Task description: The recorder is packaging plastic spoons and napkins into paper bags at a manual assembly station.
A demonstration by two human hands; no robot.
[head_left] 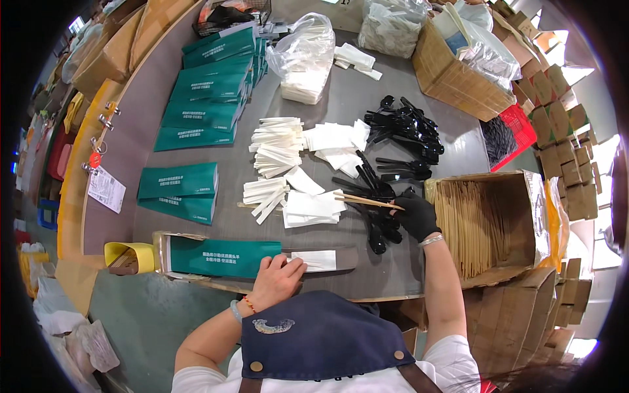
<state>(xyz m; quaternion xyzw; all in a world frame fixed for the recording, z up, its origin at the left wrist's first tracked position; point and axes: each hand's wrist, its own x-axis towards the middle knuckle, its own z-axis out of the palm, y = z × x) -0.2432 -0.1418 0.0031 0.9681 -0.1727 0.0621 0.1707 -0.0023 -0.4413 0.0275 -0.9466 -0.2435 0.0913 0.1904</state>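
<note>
At the table's front edge, my bare left hand (pixel 278 280) curls its fingers over the left end of a white paper packet (pixel 318 259) with thin pale sticks on it. That packet lies on a grey strip (pixel 346 260), beside the right end of a green printed sleeve (pixel 223 257). My right hand (pixel 418 216), in a black glove, is closed on a pair of wooden chopsticks (pixel 368 201) that point left. Under and beside it lie black plastic spoons (pixel 377 229). White napkin packets (pixel 308 208) lie beneath the chopsticks' tips.
An open carton (pixel 531 229) of wooden sticks stands right of my right hand. Green sleeves (pixel 196 118) are stacked at the left, and white paper strips (pixel 275 141) are heaped mid-table. A yellow holder (pixel 124 249), a bagged pile (pixel 308 62) and another carton (pixel 452 78) edge the workspace.
</note>
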